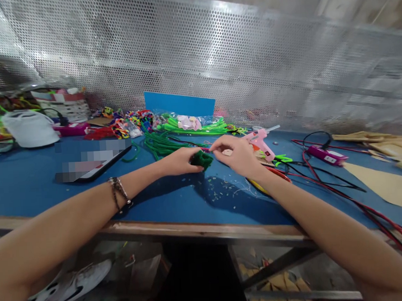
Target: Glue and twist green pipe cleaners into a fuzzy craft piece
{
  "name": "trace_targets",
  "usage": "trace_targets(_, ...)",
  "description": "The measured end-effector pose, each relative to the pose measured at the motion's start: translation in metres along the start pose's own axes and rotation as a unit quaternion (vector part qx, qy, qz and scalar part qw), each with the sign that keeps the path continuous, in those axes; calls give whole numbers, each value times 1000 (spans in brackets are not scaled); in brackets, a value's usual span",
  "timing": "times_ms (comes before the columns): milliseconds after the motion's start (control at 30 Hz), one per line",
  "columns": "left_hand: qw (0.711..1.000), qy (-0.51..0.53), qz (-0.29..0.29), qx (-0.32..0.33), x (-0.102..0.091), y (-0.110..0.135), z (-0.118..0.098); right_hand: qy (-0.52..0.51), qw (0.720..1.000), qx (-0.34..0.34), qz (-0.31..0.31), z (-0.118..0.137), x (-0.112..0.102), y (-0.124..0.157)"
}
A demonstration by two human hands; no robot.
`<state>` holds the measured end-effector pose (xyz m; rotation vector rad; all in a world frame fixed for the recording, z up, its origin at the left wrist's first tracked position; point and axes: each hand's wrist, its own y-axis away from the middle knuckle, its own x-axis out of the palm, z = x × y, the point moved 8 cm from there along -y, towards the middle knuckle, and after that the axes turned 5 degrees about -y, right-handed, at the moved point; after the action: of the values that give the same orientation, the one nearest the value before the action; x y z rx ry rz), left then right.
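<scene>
My left hand (181,162) is closed round a small dark green fuzzy bundle of pipe cleaner (202,159), held just above the blue table top (37,181). My right hand (236,155) is beside it on the right, its thumb and forefinger pinched at the bundle's upper right edge on a thin strand I cannot make out clearly. A beaded bracelet (119,193) sits on my left wrist. Small green scraps (220,192) lie on the table under my hands.
A pink glue gun (263,140) stands right behind my right hand. Green pipe cleaners (162,143) and bagged ones (193,124) lie beyond. A phone (94,163) lies left, a white bag (29,128) far left. Red and black cables (341,192), a purple device (325,155) and cardboard pieces (384,183) lie right.
</scene>
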<state>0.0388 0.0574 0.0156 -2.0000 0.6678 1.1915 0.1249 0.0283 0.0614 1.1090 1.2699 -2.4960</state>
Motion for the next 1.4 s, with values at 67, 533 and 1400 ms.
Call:
trace_targets(67, 1000, 15, 5, 22, 2, 0, -5, 10, 999, -32, 22, 9, 6, 1)
trace_targets(533, 999, 31, 33, 27, 7, -1, -5, 16, 993, -80, 87, 12, 13, 5)
trace_targets(1400, 992, 109, 35, -45, 3, -2, 9, -201, 968, 102, 107, -22, 27, 8)
